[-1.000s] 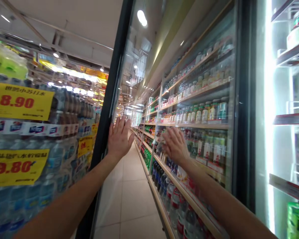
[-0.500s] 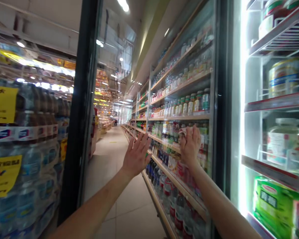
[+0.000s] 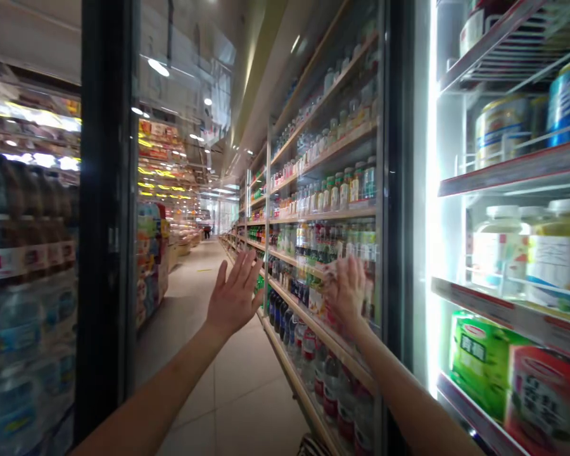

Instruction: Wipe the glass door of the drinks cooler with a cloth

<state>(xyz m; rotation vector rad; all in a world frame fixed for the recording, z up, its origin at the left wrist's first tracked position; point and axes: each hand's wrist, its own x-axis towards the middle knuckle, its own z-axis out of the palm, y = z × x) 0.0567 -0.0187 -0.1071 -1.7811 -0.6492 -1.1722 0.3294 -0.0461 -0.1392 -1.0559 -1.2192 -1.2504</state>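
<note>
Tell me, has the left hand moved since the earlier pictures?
Yes. The left hand has moved to the right in view: earlier it was beside the black door frame, and now a wide gap lies between them.

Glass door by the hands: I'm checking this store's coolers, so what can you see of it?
The glass door is a tall clear pane with a black frame post at its left edge and lit cooler shelves beyond its right side. Ceiling lights glint on it. The left hand and right hand are raised before it; contact is unclear.

Bare forearms; the left hand looks long-fingered, the right hand too blurred to tell.
</note>
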